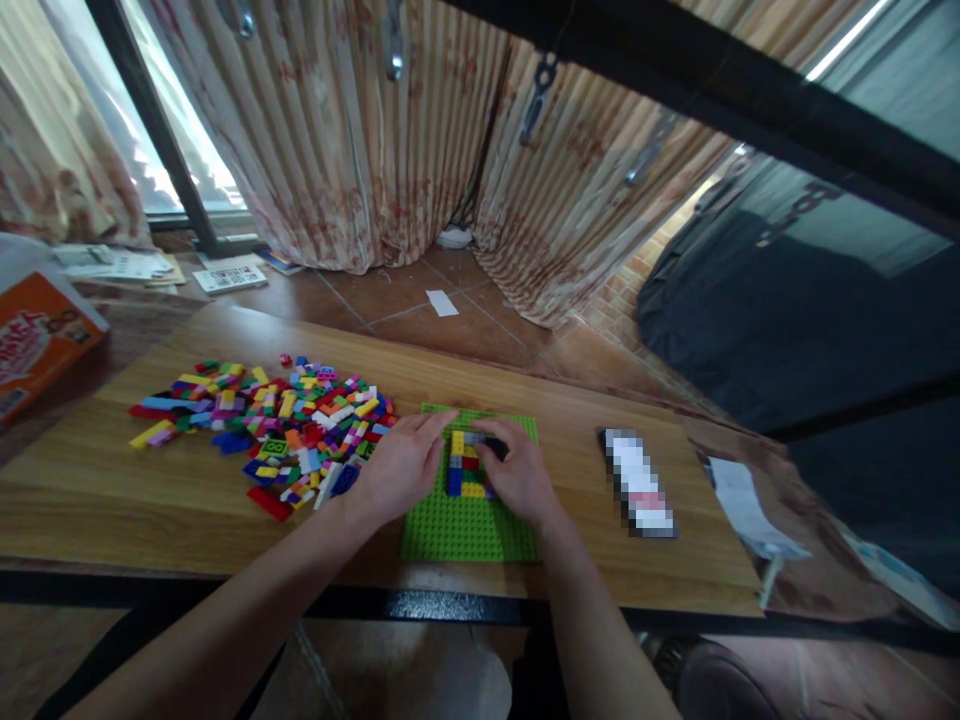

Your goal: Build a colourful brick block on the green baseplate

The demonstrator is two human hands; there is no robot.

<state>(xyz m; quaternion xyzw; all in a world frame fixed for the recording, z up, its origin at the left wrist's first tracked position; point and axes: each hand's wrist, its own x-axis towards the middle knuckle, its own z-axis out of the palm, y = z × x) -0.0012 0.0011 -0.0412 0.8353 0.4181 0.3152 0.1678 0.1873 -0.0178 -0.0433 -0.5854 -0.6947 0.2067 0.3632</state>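
A green studded baseplate (pixel 465 535) lies on the wooden table in front of me. On it sits a low block of toy bricks (pixel 457 465) in yellow, blue, red and grey, partly covered by my fingers. My left hand (pixel 405 465) rests over the plate's left side, its fingers stretched forward beside the bricks and nothing visible in them. At the right edge of the brick block, my right hand (pixel 517 470) has thumb and forefinger curled around a dark brick (pixel 493 446). Its other fingers are partly hidden.
A heap of loose bricks (pixel 300 425) in many colours spreads over the table (pixel 570 560) left of the plate. A phone (pixel 639 485) with a blurred screen lies to the right. An orange package (pixel 45 335) stands at far left. A dark metal bar (pixel 675 75) crosses overhead.
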